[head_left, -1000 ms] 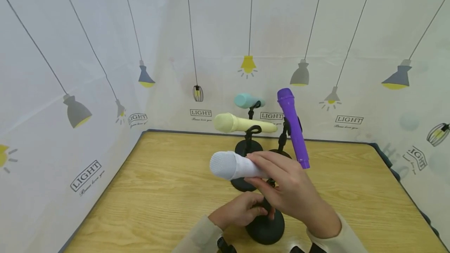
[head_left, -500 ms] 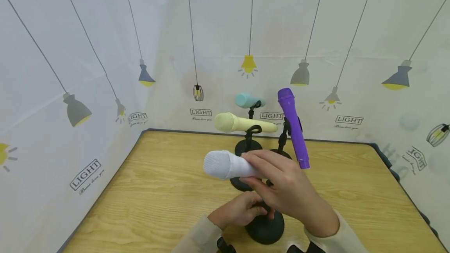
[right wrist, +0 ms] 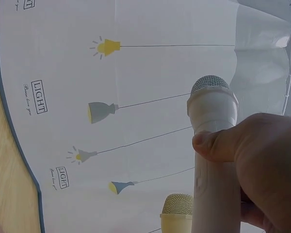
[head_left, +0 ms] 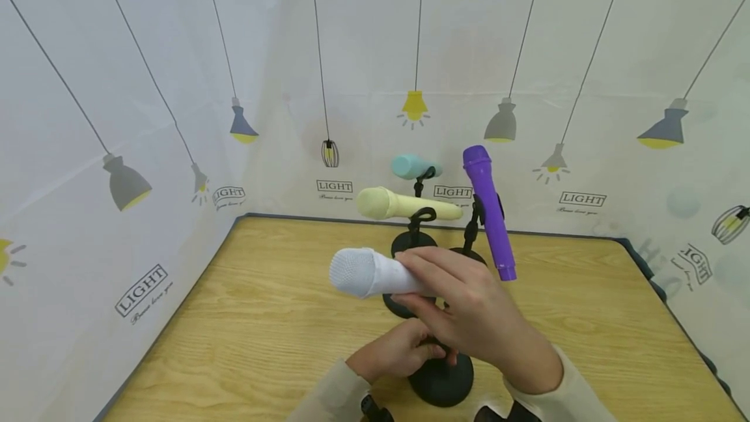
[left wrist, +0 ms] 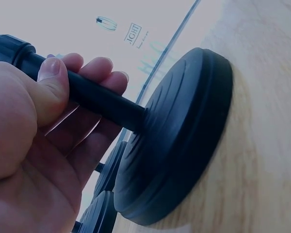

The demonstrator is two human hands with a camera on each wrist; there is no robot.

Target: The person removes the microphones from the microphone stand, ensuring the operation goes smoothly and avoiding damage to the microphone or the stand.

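My right hand [head_left: 474, 311] grips a white microphone [head_left: 381, 273] round its body, just behind the mesh head, which points left. In the right wrist view the thumb lies along the white microphone [right wrist: 214, 184] below its collar. Lower down, my left hand [head_left: 401, 347] holds the post of a black microphone stand [head_left: 442, 379]. The left wrist view shows thumb and fingers round the black post [left wrist: 102, 99], above the round base [left wrist: 184, 141] on the table. The top of this stand is hidden behind the right hand.
Behind stand several black stands with a pale yellow microphone [head_left: 404, 205], a light blue microphone [head_left: 410, 167] and a steeply tilted purple microphone [head_left: 489, 213]. A wooden table [head_left: 263, 298] runs back to a white curtain [head_left: 363, 31] printed with lamps.
The right hand has moved slightly left, carrying the white microphone with it. The left hand keeps its grip on the stand's post in the same place.
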